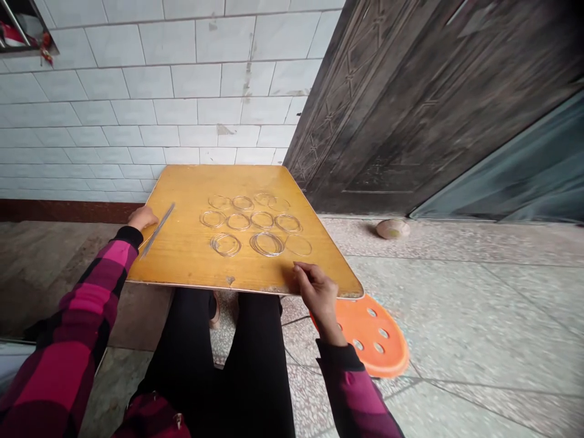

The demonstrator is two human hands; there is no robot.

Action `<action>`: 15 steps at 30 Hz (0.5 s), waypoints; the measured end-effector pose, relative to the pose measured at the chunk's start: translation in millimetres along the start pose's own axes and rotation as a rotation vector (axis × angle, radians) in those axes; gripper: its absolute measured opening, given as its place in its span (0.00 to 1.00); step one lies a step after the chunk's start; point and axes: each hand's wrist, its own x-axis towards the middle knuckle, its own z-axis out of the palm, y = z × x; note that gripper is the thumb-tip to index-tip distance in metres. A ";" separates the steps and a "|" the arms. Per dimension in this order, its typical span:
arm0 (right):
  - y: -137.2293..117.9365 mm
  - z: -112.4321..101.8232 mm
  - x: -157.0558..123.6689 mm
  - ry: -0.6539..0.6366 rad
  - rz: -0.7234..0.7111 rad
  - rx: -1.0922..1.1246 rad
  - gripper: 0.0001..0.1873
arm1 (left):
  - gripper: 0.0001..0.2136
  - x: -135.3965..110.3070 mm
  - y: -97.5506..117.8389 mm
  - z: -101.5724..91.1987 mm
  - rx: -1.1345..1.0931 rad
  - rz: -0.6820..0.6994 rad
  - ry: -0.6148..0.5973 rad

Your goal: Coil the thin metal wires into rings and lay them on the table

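The wire rings (255, 222) lie flat on the yellow table (191, 261), in three rows, a bit toward 1 o'clock from its middle. Some are thick bunches and one is a single thin ring (298, 245), at the 5 o'clock end of the group.

The right hand (317, 292) rests on the table's near edge at 5 o'clock, near the thin ring but apart from it. Its fingers are bent and bunched together with the tips on the wood. I cannot tell if they pinch anything.

The left hand (142, 217) is at the table's edge at 9 o'clock. Its fingers curl down and I cannot tell if they grip. A thin metal strip (158, 229) lies just beside it.

An orange stool (378, 340) sits on the floor at 4 o'clock, partly hidden under the table corner. A round stone (392, 229) lies at 3 o'clock. A dark door (433, 103) stands at 1 o'clock and a white tiled wall (159, 103) at 11 o'clock.
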 end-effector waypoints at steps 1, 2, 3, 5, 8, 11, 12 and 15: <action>-1.4 0.1 -0.2 0.006 -0.008 -0.005 0.20 | 0.12 1.6 2.9 0.6 0.032 -0.034 -0.004; -2.7 0.2 -0.3 0.011 -0.016 -0.011 0.20 | 0.12 3.0 5.5 1.3 0.062 -0.064 -0.010; -3.9 0.4 -0.4 0.016 -0.026 -0.017 0.19 | 0.11 3.9 7.8 1.9 0.086 -0.084 -0.018; -5.5 0.7 -0.5 0.028 -0.041 -0.029 0.19 | 0.10 4.8 11.4 2.7 0.124 -0.108 -0.040; -5.5 0.8 -1.1 0.032 -0.043 -0.026 0.19 | 0.11 3.6 15.0 2.1 0.143 -0.123 -0.088; -3.9 1.1 -1.8 0.022 -0.030 -0.013 0.18 | 0.13 1.9 18.3 0.4 0.140 -0.132 -0.122; -3.2 1.3 -1.9 0.023 -0.028 -0.012 0.18 | 0.14 1.6 19.4 0.0 0.143 -0.137 -0.126; -1.2 2.2 -1.9 0.040 -0.031 -0.017 0.19 | 0.15 1.5 20.7 -0.7 0.148 -0.146 -0.124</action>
